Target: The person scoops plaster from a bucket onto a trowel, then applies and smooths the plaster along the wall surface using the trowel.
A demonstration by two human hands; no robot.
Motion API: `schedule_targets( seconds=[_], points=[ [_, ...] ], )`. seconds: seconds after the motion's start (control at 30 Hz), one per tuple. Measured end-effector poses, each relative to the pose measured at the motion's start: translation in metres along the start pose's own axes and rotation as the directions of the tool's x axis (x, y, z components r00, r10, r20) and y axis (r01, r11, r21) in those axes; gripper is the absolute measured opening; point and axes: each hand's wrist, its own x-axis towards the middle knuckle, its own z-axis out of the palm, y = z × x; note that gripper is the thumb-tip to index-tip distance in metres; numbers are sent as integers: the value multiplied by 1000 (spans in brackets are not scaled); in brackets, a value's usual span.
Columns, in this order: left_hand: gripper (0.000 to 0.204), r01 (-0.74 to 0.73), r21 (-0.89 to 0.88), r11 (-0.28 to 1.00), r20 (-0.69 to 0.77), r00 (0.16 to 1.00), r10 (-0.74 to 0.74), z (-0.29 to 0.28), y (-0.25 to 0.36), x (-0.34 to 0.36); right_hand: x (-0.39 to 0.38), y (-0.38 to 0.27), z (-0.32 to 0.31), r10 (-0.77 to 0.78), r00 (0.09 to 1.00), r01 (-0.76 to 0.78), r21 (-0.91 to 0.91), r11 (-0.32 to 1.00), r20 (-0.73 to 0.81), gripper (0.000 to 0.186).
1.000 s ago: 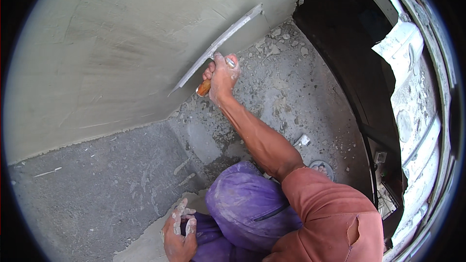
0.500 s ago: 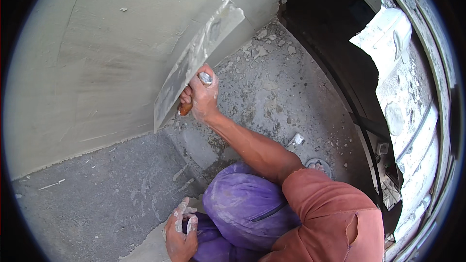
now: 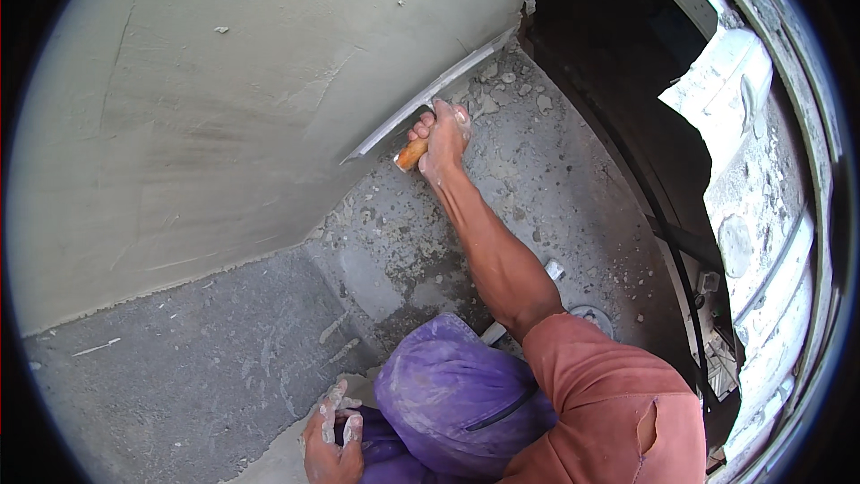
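My right hand [image 3: 445, 139] is wrapped round the wooden handle of a plastering trowel [image 3: 394, 130]. The trowel's long metal blade is seen nearly edge-on, up against the grey plastered wall [image 3: 206, 125] close to its far lower corner. My left hand [image 3: 333, 448], smeared with plaster, rests low by my purple-clad knee [image 3: 448, 376]. Its thumb and fingers are curved and apart, with nothing visible between them.
Crumbs of plaster [image 3: 502, 81] litter the rough concrete floor [image 3: 537, 170] under the wall. A grey ledge [image 3: 179, 358] runs along the wall's base at left. On the right are a dark opening [image 3: 618, 45] and a torn white sheet [image 3: 735, 108] with a jagged edge.
My right hand has moved right and farther away with the trowel. The blade, tilted with its plaster-smeared face showing before, now lies edge-on at the wall. My left hand has barely moved.
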Motion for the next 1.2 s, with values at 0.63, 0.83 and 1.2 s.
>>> schedule_targets(
  seconds=[0.63, 0.83, 1.2],
  points=[
    [43, -6, 180, 984, -22, 1000, 10, 5, 10, 2, -103, 48, 17, -14, 964, 70, -203, 977, 267, 29],
    [42, 66, 42, 997, -24, 998, -65, 5, 10, -3, -25, 36, -31, 56, 998, -56, 62, 996, -2, 25],
    [43, 68, 29, 997, 5, 998, -68, 1, 10, 0, -72, 36, 43, -19, 985, 25, -31, 999, 174, 29]
  ],
)
